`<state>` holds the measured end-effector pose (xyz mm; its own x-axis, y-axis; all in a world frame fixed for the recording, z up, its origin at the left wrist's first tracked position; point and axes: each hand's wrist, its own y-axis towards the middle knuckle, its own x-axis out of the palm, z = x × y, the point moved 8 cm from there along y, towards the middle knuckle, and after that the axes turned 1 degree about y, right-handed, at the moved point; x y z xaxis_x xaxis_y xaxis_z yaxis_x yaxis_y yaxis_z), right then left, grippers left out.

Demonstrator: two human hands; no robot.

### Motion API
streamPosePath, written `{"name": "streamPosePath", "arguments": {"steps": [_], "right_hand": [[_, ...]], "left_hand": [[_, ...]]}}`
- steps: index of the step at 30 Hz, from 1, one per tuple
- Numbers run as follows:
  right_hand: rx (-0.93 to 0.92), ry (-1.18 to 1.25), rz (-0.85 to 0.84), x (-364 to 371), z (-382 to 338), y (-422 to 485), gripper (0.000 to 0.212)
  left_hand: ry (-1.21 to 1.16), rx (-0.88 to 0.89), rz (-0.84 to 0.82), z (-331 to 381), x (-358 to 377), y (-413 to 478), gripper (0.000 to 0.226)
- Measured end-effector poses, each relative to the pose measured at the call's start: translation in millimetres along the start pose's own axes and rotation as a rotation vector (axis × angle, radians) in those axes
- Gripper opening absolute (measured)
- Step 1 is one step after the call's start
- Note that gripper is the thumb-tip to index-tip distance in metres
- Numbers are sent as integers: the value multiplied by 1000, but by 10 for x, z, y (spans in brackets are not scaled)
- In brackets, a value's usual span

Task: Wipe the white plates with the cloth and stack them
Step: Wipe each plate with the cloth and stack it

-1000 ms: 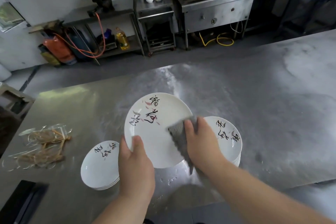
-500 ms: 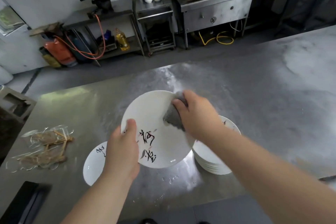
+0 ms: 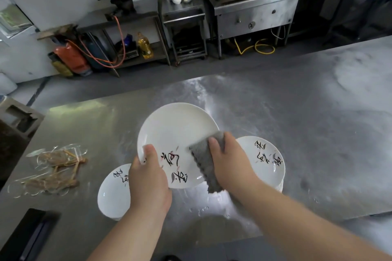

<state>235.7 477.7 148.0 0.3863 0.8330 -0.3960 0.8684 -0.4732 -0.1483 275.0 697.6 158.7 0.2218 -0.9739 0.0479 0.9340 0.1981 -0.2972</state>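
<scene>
Presently, the left hand [image 3: 148, 178] is gripping the tilted white plate [image 3: 176, 131] above the desk [image 3: 297, 133] while the right hand [image 3: 231, 161] is rubbing the clutched cloth [image 3: 204, 161] across it; level stacking is probably coming next.

The wet steel bench [image 3: 297, 133] carries water droplets [image 3: 212, 203] at 6 o'clock, the right plate stack [image 3: 265, 167] at 4 o'clock, the left plate stack [image 3: 112, 195] at 7 o'clock, and clear packets of brown sticks [image 3: 53, 167] at 9 o'clock.
</scene>
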Motion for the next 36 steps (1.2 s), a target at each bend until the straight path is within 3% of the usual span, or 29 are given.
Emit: {"name": "streamPosePath", "arguments": {"steps": [3, 7, 9, 11, 13, 15, 16, 18, 20, 22, 24, 27, 29, 31, 34, 35, 36], "right_hand": [[-72, -61, 28, -203, -41, 100, 31], [-355, -353, -283, -330, -604, 391, 28], [-401, -413, -287, -273, -678, 396, 30], [-337, -338, -119, -244, -584, 304, 31], [-127, -155, 43, -172, -198, 53, 31], [88, 69, 12, 54, 195, -273, 29], [131, 66, -29, 129, 289, -343, 28], [45, -150, -84, 54, 224, -164, 31], [-156, -338, -118, -108, -83, 121, 37], [-311, -384, -146, -214, -377, 291, 38], [-301, -366, -97, -201, -349, 265, 37], [-74, -294, -55, -44, 168, -14, 35], [-1, -244, -64, -9, 433, -140, 33], [11, -158, -16, -117, 468, -118, 32], [-215, -25, 26, -301, 117, -48, 26], [-322, 16, 8, -350, -30, -65, 27], [-406, 80, -22, -390, -132, -103, 26]], "left_hand": [[37, -64, -139, -138, 22, -16, 20], [104, -81, -306, -117, 60, -14, 22], [201, 0, -259, -46, 59, -13, 31], [191, 43, -165, 15, 20, -36, 31], [134, 25, -81, 26, -15, -55, 27], [128, 38, -26, 29, -61, -47, 23], [152, 57, -29, 34, -75, -36, 23], [227, 99, -65, 22, -90, -12, 23], [365, 156, -112, 16, -70, -26, 22], [402, 161, -119, -33, -69, -39, 23], [331, 131, -63, -60, -93, -31, 25], [263, 39, 50, -141, -150, 14, 26], [334, -20, 22, -224, -115, 16, 30], [212, -311, -126, -473, -11, -36, 56], [-105, -790, -406, -690, 186, -207, 104], [-180, -842, -485, -643, 227, -247, 109], [-265, -840, -538, -560, 262, -249, 101]]}}
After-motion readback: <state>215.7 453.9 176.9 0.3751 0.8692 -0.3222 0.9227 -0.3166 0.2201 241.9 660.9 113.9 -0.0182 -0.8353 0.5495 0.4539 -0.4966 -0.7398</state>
